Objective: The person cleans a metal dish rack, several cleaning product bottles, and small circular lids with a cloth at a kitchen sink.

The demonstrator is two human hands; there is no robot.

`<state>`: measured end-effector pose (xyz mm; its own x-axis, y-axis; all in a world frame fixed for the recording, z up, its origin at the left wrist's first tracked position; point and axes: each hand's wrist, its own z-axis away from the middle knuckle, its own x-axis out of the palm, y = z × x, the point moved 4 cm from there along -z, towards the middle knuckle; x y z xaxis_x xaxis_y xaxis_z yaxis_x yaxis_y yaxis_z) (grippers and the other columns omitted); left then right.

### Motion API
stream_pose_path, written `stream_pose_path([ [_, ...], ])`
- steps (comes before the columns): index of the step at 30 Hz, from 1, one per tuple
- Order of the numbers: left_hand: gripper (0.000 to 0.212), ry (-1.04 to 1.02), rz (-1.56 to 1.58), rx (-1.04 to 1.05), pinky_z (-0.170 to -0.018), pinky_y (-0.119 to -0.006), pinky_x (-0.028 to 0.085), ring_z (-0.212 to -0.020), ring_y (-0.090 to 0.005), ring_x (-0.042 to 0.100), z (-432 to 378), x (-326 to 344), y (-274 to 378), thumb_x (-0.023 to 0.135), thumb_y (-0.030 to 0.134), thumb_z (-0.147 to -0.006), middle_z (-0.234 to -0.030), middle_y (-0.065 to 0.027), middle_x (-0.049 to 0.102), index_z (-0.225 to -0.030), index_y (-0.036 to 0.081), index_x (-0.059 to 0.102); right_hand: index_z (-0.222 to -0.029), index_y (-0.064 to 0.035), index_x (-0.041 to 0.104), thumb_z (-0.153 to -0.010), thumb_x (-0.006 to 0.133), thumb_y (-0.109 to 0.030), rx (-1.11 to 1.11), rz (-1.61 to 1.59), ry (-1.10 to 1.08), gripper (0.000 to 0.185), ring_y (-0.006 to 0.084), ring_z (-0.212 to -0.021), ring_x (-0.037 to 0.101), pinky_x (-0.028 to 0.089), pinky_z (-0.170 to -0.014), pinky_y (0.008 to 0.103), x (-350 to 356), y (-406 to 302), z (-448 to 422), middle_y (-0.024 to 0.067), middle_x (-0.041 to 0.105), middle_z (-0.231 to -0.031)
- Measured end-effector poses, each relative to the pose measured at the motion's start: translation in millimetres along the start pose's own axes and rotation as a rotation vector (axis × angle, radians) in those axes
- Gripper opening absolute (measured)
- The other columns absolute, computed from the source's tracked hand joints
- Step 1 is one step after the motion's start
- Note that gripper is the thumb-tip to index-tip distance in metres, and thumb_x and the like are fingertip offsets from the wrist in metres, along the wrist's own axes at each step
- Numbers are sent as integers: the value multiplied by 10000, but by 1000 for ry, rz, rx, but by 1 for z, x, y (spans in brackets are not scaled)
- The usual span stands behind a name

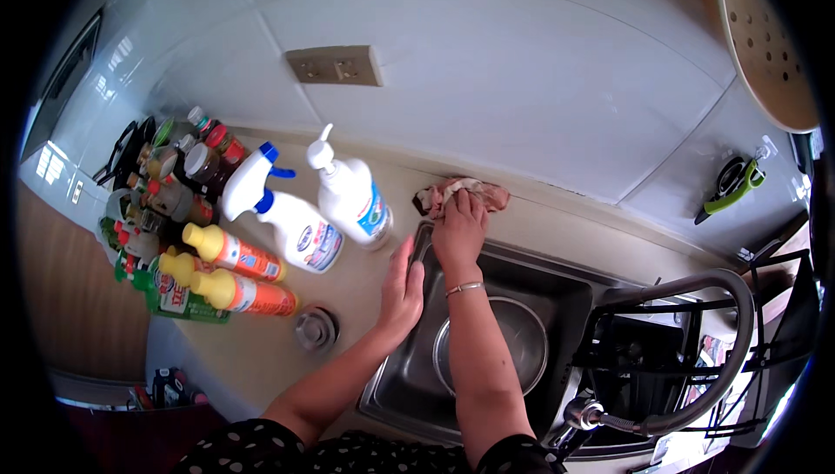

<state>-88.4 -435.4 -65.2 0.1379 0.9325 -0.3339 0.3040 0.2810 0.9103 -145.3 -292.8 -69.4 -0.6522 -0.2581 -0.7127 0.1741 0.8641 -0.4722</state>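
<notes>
A crumpled pinkish cloth point(492, 196) lies on the counter behind the sink, against the foot of the wall. My right hand point(460, 232) presses on it, fingers over the fabric. My left hand point(402, 291) hovers by the sink's left rim, palm turned inward, fingers extended, holding nothing. A white pump bottle point(352, 203) with a blue label stands to the left of that hand. Beside it is a white spray bottle point(297, 226) with a blue trigger. Inside the stainless steel sink point(567, 298) sits a round metal basin point(515, 343), partly hidden by my right forearm.
Yellow-capped orange bottles point(254, 294), a green bottle point(173, 294) and several jars point(205, 164) crowd the left counter. A metal sink strainer point(317, 328) lies nearer. The grey faucet point(740, 330) arches over a black rack point(646, 343) at right. Green-handled scissors point(734, 193) hang on the wall.
</notes>
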Motion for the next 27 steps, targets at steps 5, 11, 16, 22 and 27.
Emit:
stream_pose_path([
  [5, 484, -40, -178, 109, -1046, -412, 368, -1238, -387, 473, 46, -50, 19, 492, 39, -930, -1350, -233, 478, -1400, -11, 386, -1012, -25, 683, -793, 597, -154, -88, -117, -82, 268, 316, -1170, 502, 388, -1011, 472, 8, -41, 22, 96, 593, -1229],
  [11, 488, 34, -195, 96, -1058, -422, 361, -1265, -398, 440, 97, -85, 18, 487, 25, -911, -1396, -233, 426, -1387, -23, 392, -999, -24, 688, -783, 610, -148, -125, -127, -180, 260, 334, -1130, 519, 456, -919, 456, -4, -76, 83, 97, 592, -1223],
  [16, 482, 65, -249, 135, -1069, -421, 356, -1274, -389, 439, 134, -111, 24, 477, 15, -900, -1383, -235, 438, -1374, -31, 405, -1002, -3, 683, -798, 619, -132, -167, -204, -180, 250, 357, -1102, 520, 446, -953, 438, -33, -96, 129, 117, 587, -1234],
  [22, 486, 168, -259, 158, -1051, -407, 381, -1249, -373, 474, 169, -146, 31, 462, -44, -868, -1345, -224, 478, -1353, -15, 443, -1026, -16, 671, -769, 621, -96, -387, -239, -248, 274, 343, -1124, 518, 448, -938, 441, -80, -124, 191, 132, 585, -1226],
  [27, 448, 214, -334, 171, -1012, -402, 417, -1180, -355, 514, 186, -173, 29, 470, -52, -866, -1303, -186, 523, -1307, 16, 511, -1080, 14, 642, -747, 582, -89, -482, -338, -433, 354, 319, -1156, 506, 431, -968, 432, -115, -143, 246, 134, 569, -1243],
])
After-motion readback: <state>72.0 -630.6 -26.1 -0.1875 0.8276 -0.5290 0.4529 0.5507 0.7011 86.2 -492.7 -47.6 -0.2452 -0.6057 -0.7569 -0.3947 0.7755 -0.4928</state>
